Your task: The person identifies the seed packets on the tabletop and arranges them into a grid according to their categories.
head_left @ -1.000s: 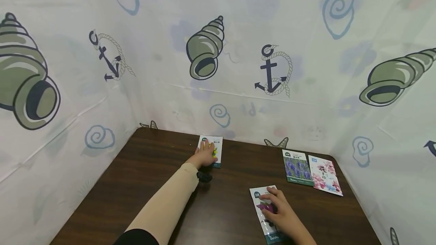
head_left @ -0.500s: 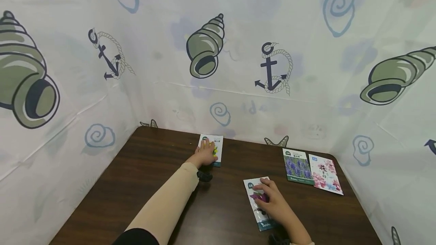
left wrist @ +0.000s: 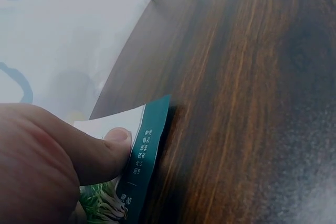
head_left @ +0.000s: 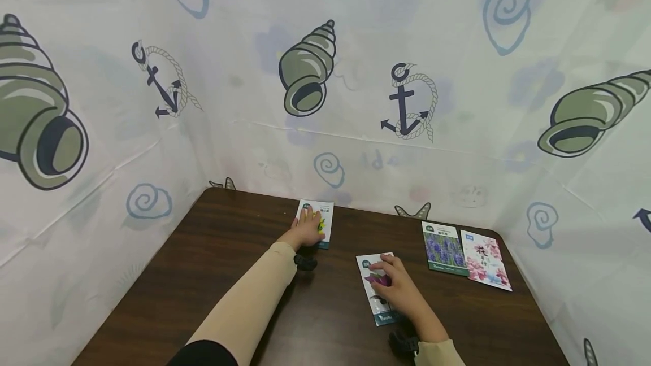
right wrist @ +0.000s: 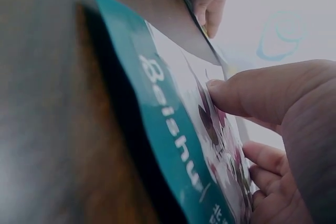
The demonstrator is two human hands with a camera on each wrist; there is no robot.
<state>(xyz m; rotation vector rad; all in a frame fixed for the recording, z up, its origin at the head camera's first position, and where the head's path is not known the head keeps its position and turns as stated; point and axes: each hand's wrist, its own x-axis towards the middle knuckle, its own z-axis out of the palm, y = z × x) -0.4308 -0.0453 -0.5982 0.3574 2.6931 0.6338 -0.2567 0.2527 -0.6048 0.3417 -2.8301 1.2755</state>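
At the table's far edge, my left hand rests on a white seed packet with yellow flowers and a teal lower band. Its fingers lie extended over the front, and its thumb presses near the band in the left wrist view. Nearer and to the right, my right hand holds another seed packet, which shows a purple flower. The right thumb is on this packet's face, with the other fingers curled at its side. Its teal "Beishu" end tilts up over a dark shadow.
Two more packets lie side by side at the back right: one with purple spikes of flowers, one with pink blossom. A white curtain printed with shells and anchors encloses the dark wooden table.
My right hand has moved forward and left with the purple-flower seed packet, toward the left hand. The left hand has stayed on its packet, and the two packets at right have not moved.
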